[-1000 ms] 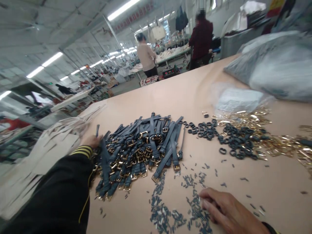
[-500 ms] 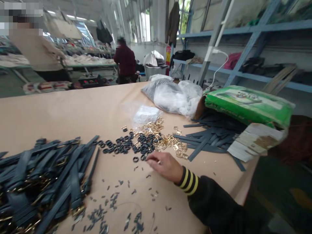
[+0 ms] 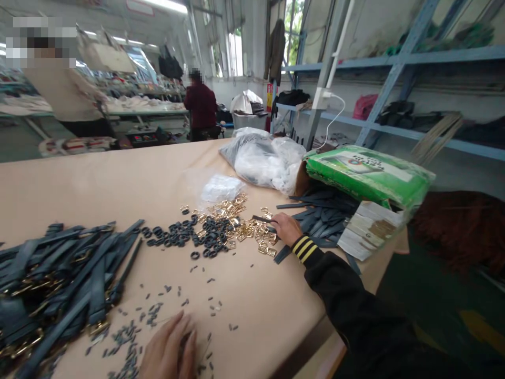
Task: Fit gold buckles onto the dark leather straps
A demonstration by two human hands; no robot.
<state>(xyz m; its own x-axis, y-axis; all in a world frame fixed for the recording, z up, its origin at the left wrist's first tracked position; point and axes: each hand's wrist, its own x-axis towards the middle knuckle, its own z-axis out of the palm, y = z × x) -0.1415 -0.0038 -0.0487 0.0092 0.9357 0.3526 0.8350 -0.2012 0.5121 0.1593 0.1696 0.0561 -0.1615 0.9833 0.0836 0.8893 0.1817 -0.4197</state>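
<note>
My right hand, in a dark sleeve with yellow-striped cuff, pinches the end of a dark strap beside the strap pile. At the bottom edge is my left hand, fingers curved and close together over small dark pieces; whether it holds anything is hidden. Gold buckles lie just left of my right hand, next to a heap of black loops. Finished-looking dark straps with gold buckles are piled at the left.
A green box lies tilted over the strap pile, with clear plastic bags behind the buckles. Blue shelving stands at the right. Two people are beyond the table.
My right hand has moved right, from the black loops to the strap pile, and now grips a strap. My left hand has come into view at the bottom. The view has shifted slightly right.
</note>
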